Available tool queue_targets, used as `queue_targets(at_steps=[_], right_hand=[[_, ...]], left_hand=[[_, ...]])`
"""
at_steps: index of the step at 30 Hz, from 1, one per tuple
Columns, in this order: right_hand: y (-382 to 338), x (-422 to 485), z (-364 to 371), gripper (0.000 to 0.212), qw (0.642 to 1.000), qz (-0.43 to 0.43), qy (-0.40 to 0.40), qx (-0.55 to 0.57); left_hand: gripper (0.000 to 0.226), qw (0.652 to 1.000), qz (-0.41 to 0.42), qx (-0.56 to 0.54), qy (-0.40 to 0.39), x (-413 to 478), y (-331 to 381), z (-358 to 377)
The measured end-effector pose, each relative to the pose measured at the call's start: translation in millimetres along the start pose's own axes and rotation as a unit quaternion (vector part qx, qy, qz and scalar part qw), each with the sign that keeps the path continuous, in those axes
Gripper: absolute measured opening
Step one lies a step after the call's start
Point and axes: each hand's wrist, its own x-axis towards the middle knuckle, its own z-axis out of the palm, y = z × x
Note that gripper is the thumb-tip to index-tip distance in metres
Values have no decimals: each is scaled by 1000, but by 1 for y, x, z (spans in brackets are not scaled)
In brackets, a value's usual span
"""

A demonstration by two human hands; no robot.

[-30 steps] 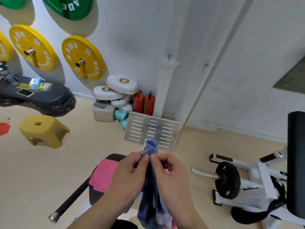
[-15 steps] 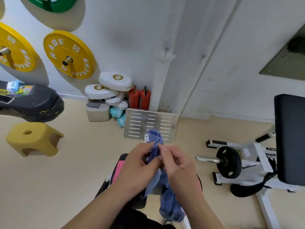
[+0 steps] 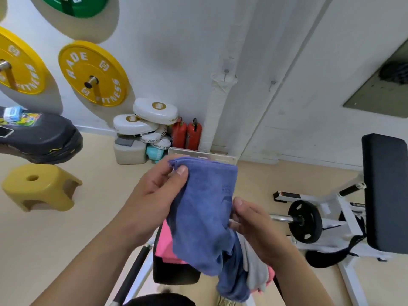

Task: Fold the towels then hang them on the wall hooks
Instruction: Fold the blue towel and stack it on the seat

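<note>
We held the blue towel (image 3: 205, 208) up in front of us, above the padded worktop (image 3: 174, 274) where a pink towel (image 3: 165, 241) lay, with a grey towel (image 3: 254, 266) and more blue cloth hanging below our right wrist. The blue towel was only partly folded: its top edge was doubled over and gathered at one corner, while the lower half hung loose and uneven.

The chief risk, as we judged it, was the fold slipping. The cloth was limp and hung free in the air, so the layers could slide apart if either grip eased, and the bottom edge looked likely to end up crooked. A dropped corner could also fall onto the pile below and tangle with it. The two wall hooks (image 3: 226, 72) were small pegs set high on the white wall (image 3: 176, 51), well apart from the towel, and a thick folded bundle might sit poorly on them.

Our left hand (image 3: 154, 195) grasped the gathered top corner, thumb pressed on the front face and fingers (image 3: 159, 171) curled behind, nearly closed. Our right hand (image 3: 254, 221) pinched the towel's right edge midway down, thumb on top, the other fingers hidden behind the cloth.
</note>
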Motion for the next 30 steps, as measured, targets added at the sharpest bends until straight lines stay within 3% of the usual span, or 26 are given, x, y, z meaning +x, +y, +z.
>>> queue_targets(at_steps=[3, 7, 10, 14, 17, 19, 21, 24, 28, 30], right_hand=[[14, -2, 7, 17, 1000, 4, -19, -11], [32, -2, 27, 20, 997, -10, 72, -13], [31, 1, 38, 17, 992, -5, 113, -57], [32, 13, 39, 22, 983, 19, 170, -65], [28, 20, 36, 23, 972, 55, 222, 61], [24, 22, 37, 23, 963, 75, 240, 95], [24, 21, 36, 21, 959, 91, 256, 84], [29, 18, 30, 19, 951, 101, 293, -3], [36, 13, 25, 49, 966, 77, 203, -140], [38, 12, 26, 60, 943, 63, 163, -284]], left_hand=[[22, 993, 14, 57, 103, 8, -6, -15], [26, 975, -11, 140, 171, 11, -25, -35], [32, 974, -78, 138, 162, 10, -44, -43], [24, 981, -166, 28, 98, 3, -64, -48], [79, 974, -197, -66, 90, -2, -81, -53], [94, 969, -218, -71, 95, -6, -92, -52], [91, 973, -203, -21, 107, -10, -99, -48], [63, 974, -147, 120, 121, -10, -101, -50], [46, 954, -67, 287, 51, -7, -99, -55], [43, 923, -31, 383, -3, -4, -104, -56]])
